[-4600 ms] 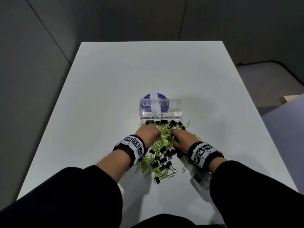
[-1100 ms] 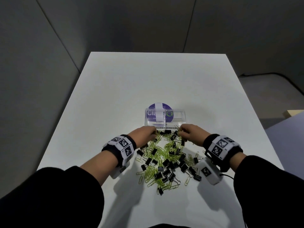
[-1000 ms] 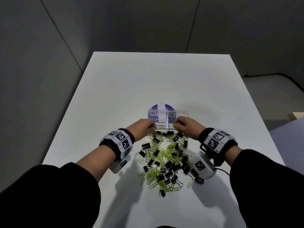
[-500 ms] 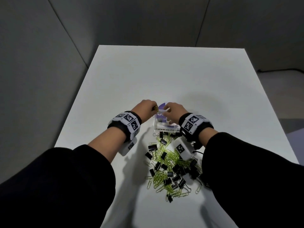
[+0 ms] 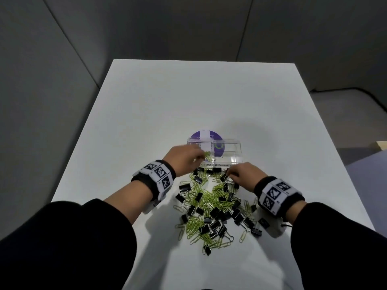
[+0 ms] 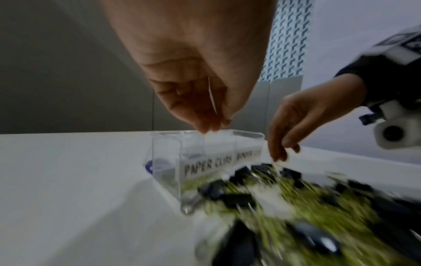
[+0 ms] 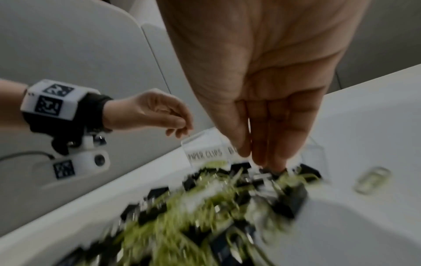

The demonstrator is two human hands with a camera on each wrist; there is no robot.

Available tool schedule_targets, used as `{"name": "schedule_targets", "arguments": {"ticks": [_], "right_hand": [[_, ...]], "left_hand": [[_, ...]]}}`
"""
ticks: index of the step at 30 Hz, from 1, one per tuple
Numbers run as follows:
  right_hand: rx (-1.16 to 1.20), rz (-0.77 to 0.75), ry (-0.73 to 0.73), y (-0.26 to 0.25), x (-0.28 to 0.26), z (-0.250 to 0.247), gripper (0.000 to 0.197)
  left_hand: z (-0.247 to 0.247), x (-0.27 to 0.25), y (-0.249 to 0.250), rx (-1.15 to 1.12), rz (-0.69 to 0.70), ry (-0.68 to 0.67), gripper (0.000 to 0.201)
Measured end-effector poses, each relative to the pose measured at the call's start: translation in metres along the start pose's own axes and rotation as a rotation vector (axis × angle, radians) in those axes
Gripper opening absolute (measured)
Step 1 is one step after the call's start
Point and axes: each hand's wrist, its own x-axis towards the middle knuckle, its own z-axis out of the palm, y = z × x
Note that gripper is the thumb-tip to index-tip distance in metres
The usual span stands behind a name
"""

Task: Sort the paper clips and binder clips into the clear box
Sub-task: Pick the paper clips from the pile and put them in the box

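Your left hand [image 5: 184, 159] hangs over the left compartment of the clear box [image 5: 234, 146], the one whose front label reads PAPER CLIPS, with its fingertips [image 6: 210, 124] gathered and pointing down just above the rim; a few green paper clips [image 5: 208, 157] show right at those fingertips, but you cannot tell from these views whether the hand grips them or has let them drop, since the wrist view shows only a thin pale sliver between thumb and fingers. That height makes sense: a drop from just above the rim keeps the clips inside the proper half. The box itself stands at the far edge of the heap, labels toward you, so each trip is short. To its right, your right hand [image 5: 244, 174] reaches down into the near-right part of the heap of clips [image 5: 211, 206] on the tabletop [image 5: 146, 105], fingers straight and close together, their tips touching a black binder clip [image 7: 265, 175] just below the box's front wall; it does not look clamped on anything yet. The mixed heap lies between your wrists, most of it unsorted.
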Motion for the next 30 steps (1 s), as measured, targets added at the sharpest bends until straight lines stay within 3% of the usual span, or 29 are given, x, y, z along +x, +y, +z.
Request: {"name": "schedule_targets", "arguments": {"ticks": [5, 12, 20, 23, 27, 30], "right_hand": [[-0.157, -0.036, 0.068, 0.009, -0.006, 0.027, 0.045], [-0.274, -0.051, 0.085, 0.01, -0.009, 0.047, 0.063], [-0.231, -0.134, 0.164, 0.007, -0.018, 0.058, 0.036], [-0.165, -0.023, 0.281, 0.014, -0.013, 0.052, 0.038], [-0.233, 0.167, 0.099, 0.031, -0.01, 0.046, 0.069], [-0.267, 0.154, 0.002, 0.033, -0.017, 0.054, 0.089]], "left_hand": [[0.043, -0.024, 0.0, 0.129, 0.024, -0.189, 0.041], [0.067, -0.038, 0.005, 0.11, -0.083, -0.196, 0.046], [0.071, -0.046, 0.014, 0.074, -0.037, -0.193, 0.041], [0.067, -0.04, 0.012, 0.088, -0.051, -0.121, 0.048], [0.067, -0.03, 0.014, 0.153, -0.089, -0.174, 0.057], [0.07, -0.027, 0.018, 0.158, -0.095, -0.186, 0.053]]}}
